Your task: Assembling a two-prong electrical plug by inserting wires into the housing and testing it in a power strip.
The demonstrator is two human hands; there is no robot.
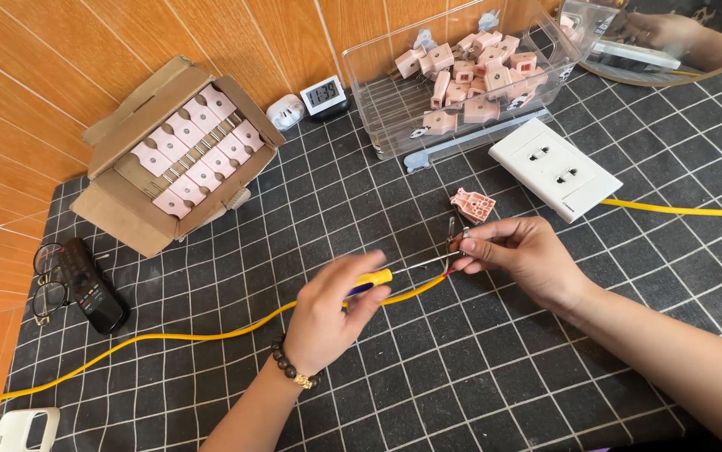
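Black matting with a white grid covers the worktop, set against orange wood-grain panelling. At the upper left a brown cardboard box lies open, packed with neat rows of pale pink plug bodies. At the top centre a clear plastic bin holds a loose heap of the same pink plugs. Just right of it a white wall socket plate rests flat. A yellow cable is laid across the matting from the lower left to the hands, and a second yellow length runs off at the right edge. A yellow-handled screwdriver is gripped in the left hand, fingers curled shut around the handle, its shaft pointed at the right hand. There the thumb and fingertips are pinched on the stripped cable end and small metal plug prongs. A single opened pink plug half lies just behind that hand. A black remote control and a pair of glasses are seen at the left edge. A small digital clock and a white adapter stand between box and bin. A white object is cut off at the lower left corner.
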